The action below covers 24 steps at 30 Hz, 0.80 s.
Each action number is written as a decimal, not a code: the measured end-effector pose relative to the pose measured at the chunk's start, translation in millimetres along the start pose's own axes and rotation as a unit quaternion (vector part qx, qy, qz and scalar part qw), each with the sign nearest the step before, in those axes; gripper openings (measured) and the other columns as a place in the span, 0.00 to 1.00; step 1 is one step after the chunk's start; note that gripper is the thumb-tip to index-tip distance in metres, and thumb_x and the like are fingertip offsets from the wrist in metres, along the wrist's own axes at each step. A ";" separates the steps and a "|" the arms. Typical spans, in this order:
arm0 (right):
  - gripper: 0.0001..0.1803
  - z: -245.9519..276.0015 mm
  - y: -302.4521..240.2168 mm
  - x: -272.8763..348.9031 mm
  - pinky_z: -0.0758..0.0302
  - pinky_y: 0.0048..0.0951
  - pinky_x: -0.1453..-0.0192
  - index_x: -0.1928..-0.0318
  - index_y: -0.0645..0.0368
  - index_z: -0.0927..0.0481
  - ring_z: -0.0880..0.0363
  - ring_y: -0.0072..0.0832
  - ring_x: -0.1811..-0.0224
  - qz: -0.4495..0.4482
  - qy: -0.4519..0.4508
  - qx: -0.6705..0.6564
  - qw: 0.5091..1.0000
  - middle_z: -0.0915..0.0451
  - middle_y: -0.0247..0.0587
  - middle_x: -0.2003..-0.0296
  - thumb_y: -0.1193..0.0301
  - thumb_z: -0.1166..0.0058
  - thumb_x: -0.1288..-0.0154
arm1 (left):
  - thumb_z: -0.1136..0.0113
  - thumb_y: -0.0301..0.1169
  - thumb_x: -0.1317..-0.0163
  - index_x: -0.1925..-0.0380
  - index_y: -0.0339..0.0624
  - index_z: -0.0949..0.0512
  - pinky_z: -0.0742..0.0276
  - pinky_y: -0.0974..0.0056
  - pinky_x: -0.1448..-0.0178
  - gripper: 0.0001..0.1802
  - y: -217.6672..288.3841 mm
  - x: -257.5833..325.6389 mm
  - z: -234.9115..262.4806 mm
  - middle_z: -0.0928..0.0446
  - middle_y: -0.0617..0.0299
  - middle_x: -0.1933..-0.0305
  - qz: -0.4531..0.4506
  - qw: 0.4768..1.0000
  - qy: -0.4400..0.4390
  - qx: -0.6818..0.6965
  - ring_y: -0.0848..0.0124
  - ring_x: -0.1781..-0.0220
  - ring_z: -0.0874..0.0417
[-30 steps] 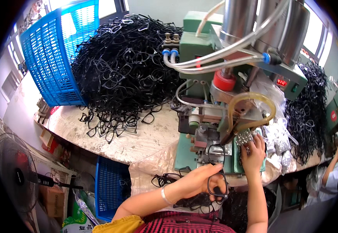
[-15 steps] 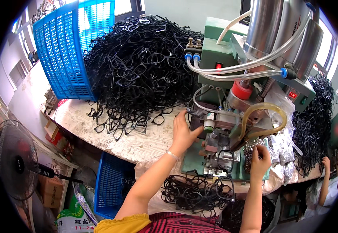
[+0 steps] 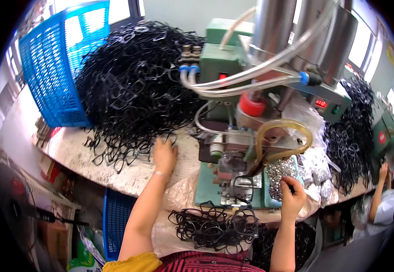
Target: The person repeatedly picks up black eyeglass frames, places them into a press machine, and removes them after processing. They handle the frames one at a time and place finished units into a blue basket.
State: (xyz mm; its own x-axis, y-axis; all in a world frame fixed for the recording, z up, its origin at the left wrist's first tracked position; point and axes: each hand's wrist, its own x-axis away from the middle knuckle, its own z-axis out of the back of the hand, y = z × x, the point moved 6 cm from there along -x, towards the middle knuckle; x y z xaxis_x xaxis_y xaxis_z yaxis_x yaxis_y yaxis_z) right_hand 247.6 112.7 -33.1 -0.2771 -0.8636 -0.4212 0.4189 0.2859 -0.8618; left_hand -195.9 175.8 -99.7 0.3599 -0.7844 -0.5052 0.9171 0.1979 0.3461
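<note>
Nearest: a loose heap of black frames (image 3: 215,226) on plastic sheet at my lap, close to the surface (image 3: 93,158) edge. My right hand (image 3: 292,195) — fingers pinched over small metal parts (image 3: 281,174) in a tray; whether it grips one, I cannot tell. One frame (image 3: 243,188) sits on the green press (image 3: 233,149). My left hand (image 3: 164,154) lies open, fingers on the big frame pile (image 3: 133,90); bare surface beside it. Farthest: tipped blue basket (image 3: 61,63).

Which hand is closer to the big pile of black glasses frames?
Left. The left hand rests at the edge of the big pile of black frames, touching its loose frames. The right hand is far off, at the tray of small metal parts.
</note>
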 end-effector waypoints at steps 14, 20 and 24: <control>0.21 -73.7 -74.1 4.5 0.26 0.22 0.52 0.49 0.65 0.27 0.20 0.20 0.59 -0.014 -0.097 -0.248 0.964 0.19 0.38 0.63 0.81 0.37 0.43 | 0.51 0.28 0.25 0.54 0.37 0.23 0.20 0.70 0.59 0.08 41.5 74.3 99.1 0.22 0.62 0.63 0.080 0.835 0.001 0.545 0.76 0.67 0.21; 0.29 -76.0 -94.0 5.8 0.29 0.26 0.42 0.41 0.66 0.31 0.21 0.22 0.53 -0.073 -0.126 -0.315 0.938 0.19 0.42 0.55 0.81 0.37 0.43 | 0.53 0.29 0.25 0.57 0.34 0.31 0.18 0.62 0.57 0.08 161.0 29.0 200.7 0.29 0.51 0.53 -0.259 0.775 0.075 0.571 0.67 0.54 0.25; 0.29 -61.5 -106.6 14.0 0.29 0.31 0.38 0.39 0.65 0.30 0.22 0.27 0.45 -0.068 -0.161 -0.297 0.939 0.19 0.44 0.50 0.78 0.38 0.41 | 0.48 0.20 0.34 0.64 0.35 0.24 0.23 0.62 0.51 0.04 174.6 35.6 205.6 0.20 0.53 0.66 -0.225 0.761 0.073 0.605 0.63 0.60 0.17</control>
State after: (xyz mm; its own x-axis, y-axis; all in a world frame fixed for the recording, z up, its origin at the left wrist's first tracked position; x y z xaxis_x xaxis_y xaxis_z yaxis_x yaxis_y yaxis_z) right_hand 145.9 95.6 35.5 0.0228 -0.9623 -0.2710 -0.1849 0.2624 -0.9471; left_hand -58.2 61.5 105.3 0.1515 -0.5219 -0.8395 0.1562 -0.8260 0.5416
